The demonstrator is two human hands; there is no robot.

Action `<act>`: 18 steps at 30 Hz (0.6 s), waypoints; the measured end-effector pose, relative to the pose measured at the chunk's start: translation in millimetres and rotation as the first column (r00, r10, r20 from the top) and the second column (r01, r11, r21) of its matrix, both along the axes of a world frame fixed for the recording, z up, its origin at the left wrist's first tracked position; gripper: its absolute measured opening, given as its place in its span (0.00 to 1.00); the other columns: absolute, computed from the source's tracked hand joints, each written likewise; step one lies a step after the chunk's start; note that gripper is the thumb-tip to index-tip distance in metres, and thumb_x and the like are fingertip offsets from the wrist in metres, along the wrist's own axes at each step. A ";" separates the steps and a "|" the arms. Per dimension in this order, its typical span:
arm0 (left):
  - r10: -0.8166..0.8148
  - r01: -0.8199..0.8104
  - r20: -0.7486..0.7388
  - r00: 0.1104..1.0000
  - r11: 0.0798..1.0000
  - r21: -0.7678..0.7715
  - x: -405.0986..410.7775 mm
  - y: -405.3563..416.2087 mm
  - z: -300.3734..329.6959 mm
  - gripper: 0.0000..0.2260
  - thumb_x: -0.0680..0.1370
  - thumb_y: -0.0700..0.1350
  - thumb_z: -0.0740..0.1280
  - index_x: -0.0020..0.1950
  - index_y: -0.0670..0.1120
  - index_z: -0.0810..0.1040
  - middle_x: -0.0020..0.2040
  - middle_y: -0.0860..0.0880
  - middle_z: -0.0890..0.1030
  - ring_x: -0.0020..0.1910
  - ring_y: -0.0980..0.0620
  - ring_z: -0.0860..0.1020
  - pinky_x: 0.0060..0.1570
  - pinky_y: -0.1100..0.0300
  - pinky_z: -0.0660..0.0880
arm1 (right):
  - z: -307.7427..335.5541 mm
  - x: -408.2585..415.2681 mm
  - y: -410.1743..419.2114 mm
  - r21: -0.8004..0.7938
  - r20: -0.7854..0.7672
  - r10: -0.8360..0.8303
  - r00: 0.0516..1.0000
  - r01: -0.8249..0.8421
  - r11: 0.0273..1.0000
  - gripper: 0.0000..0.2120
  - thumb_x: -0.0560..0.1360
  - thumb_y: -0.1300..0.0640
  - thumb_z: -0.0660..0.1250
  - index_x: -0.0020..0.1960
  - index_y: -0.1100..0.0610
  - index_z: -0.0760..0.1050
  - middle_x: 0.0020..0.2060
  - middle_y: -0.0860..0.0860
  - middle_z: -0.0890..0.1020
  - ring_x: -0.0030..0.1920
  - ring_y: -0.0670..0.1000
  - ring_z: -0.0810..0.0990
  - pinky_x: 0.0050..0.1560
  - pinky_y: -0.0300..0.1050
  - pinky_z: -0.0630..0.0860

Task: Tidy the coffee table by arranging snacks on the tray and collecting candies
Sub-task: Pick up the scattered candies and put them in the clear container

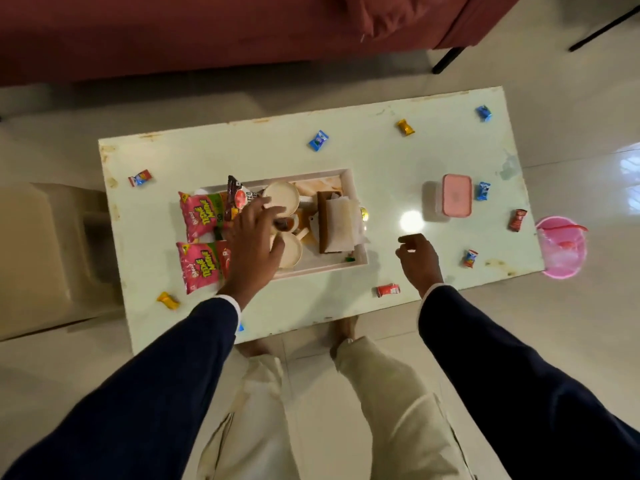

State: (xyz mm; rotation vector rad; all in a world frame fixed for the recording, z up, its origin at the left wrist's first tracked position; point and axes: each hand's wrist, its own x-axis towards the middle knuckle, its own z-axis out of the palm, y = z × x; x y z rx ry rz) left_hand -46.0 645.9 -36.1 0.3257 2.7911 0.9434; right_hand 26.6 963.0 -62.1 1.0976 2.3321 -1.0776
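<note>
On the worktop [398,174], snack packets [197,216] are seen partly on the tray [349,181]; wrapped candies [318,140] remain scattered, uncollected. The left hand [254,237] is spread over the tray, its grip undeterminable; the right hand [417,258] is loosely curled, holding nothing visible.

Readable only on two pink snack packets [200,216] [201,266] at the tray's left end: green lettering, seemingly "Tedhe Medhe". Print on dark packet [239,197] and candy wrappers too blurred.
</note>
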 end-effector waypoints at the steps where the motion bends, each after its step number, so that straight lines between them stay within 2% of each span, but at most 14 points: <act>1: -0.045 0.045 -0.007 0.999 0.997 0.059 -0.3 13.4 3.1 0.19 0.74 0.38 0.68 0.65 0.45 0.77 0.70 0.42 0.72 0.70 0.40 0.71 0.64 0.38 0.72 | 1.0 3.5 7.8 0.024 0.003 0.028 1.000 -0.028 0.999 0.14 0.77 0.63 0.65 0.62 0.58 0.76 0.56 0.55 0.80 0.55 0.55 0.79 0.51 0.41 0.71; 4: -0.111 0.100 0.035 0.993 0.970 0.221 -1.3 58.2 3.9 0.17 0.75 0.36 0.66 0.64 0.46 0.79 0.68 0.46 0.70 0.67 0.45 0.74 0.64 0.44 0.76 | -3.5 3.6 40.2 0.155 -0.024 0.149 0.989 -0.144 0.977 0.14 0.77 0.60 0.67 0.62 0.57 0.75 0.57 0.56 0.77 0.56 0.57 0.79 0.57 0.47 0.74; 7: -0.179 0.135 0.129 0.975 0.946 0.294 8.5 107.5 -10.6 0.16 0.77 0.35 0.64 0.63 0.48 0.78 0.68 0.48 0.70 0.70 0.50 0.72 0.66 0.53 0.75 | -13.9 -7.6 80.1 0.308 -0.076 0.255 0.964 -0.220 0.926 0.17 0.75 0.58 0.69 0.63 0.57 0.74 0.60 0.57 0.76 0.58 0.61 0.77 0.57 0.54 0.76; 10: -0.193 0.097 0.249 0.949 0.931 0.353 20.0 157.4 -26.0 0.19 0.78 0.31 0.63 0.62 0.49 0.79 0.65 0.51 0.71 0.58 0.57 0.76 0.59 0.59 0.76 | -20.6 -28.3 118.2 0.327 -0.120 0.250 0.961 -0.200 0.924 0.19 0.74 0.59 0.70 0.64 0.58 0.73 0.61 0.59 0.75 0.59 0.62 0.76 0.56 0.54 0.76; 12: -0.161 0.038 0.322 0.933 0.934 0.356 22.9 191.4 -33.9 0.20 0.78 0.31 0.61 0.62 0.50 0.79 0.64 0.53 0.71 0.52 0.57 0.78 0.55 0.60 0.76 | -23.7 -41.4 142.6 0.346 -0.123 0.262 0.957 -0.206 0.915 0.20 0.74 0.57 0.70 0.65 0.58 0.72 0.61 0.58 0.74 0.59 0.62 0.75 0.56 0.55 0.77; 15: -0.132 0.003 0.387 0.912 0.949 0.316 18.6 237.5 -45.5 0.19 0.79 0.34 0.60 0.62 0.53 0.79 0.61 0.56 0.71 0.50 0.52 0.80 0.48 0.66 0.72 | -28.5 -55.4 172.5 0.414 -0.094 0.252 0.963 -0.192 0.890 0.26 0.72 0.48 0.71 0.66 0.56 0.71 0.62 0.56 0.72 0.60 0.61 0.72 0.55 0.56 0.75; 18: -0.133 -0.006 0.446 0.885 0.955 0.297 12.4 277.6 -55.6 0.16 0.81 0.37 0.63 0.63 0.55 0.78 0.61 0.59 0.71 0.51 0.52 0.80 0.47 0.72 0.72 | -39.1 -66.4 192.6 0.374 0.017 0.205 0.979 -0.196 0.907 0.40 0.66 0.37 0.75 0.69 0.56 0.66 0.66 0.55 0.69 0.64 0.61 0.71 0.59 0.59 0.74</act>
